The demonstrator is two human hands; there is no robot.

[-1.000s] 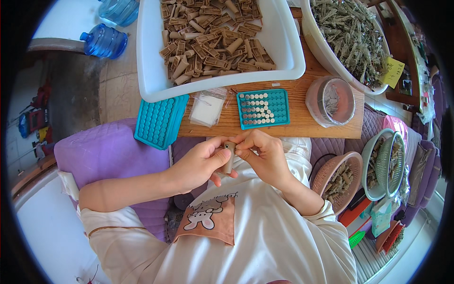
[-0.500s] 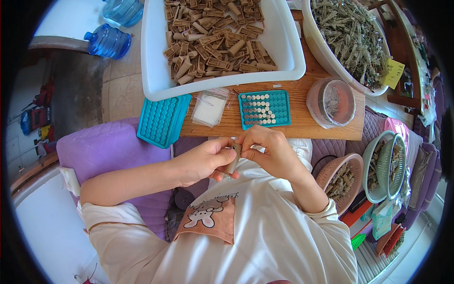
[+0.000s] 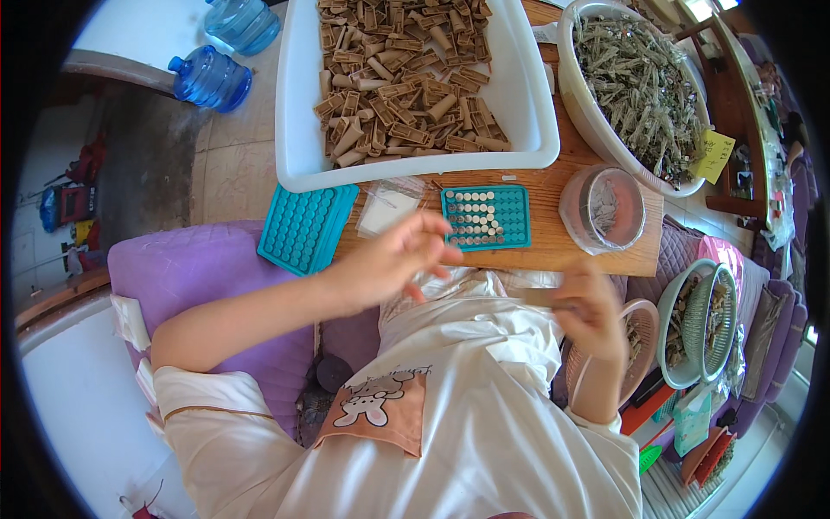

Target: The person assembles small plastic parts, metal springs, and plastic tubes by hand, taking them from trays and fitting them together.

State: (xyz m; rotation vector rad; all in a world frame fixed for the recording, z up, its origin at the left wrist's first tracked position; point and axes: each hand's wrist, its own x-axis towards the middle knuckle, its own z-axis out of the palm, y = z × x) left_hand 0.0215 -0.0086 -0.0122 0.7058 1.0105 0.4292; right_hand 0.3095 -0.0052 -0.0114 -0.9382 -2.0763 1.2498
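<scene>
My left hand (image 3: 405,256) is raised with its fingers apart and holds nothing. Its fingertips are in front of the left edge of a teal tray (image 3: 516,216), whose round hollows are partly filled with small silvery and whitish discs (image 3: 471,208), like button cells. My right hand (image 3: 595,307) is blurred by motion. A tan plastic casing (image 3: 539,297) sticks out to the left from its closed fingers. Beside that hand stands a pink basket (image 3: 646,333) with similar tan pieces, partly hidden behind the hand and forearm.
A white bin (image 3: 290,112) of tan casings stands on the wooden table (image 3: 519,259). Nearby are stacked teal trays (image 3: 304,227), a clear bag (image 3: 386,208), a lined round tub (image 3: 640,203) and a white basin (image 3: 575,95) of clear greyish parts. Green baskets (image 3: 679,333) are at right.
My hands have come apart from around the tan casing. The left let go and moved up, fingers spreading; the right carried the casing rightward toward the pink basket. The view shifted slightly.
</scene>
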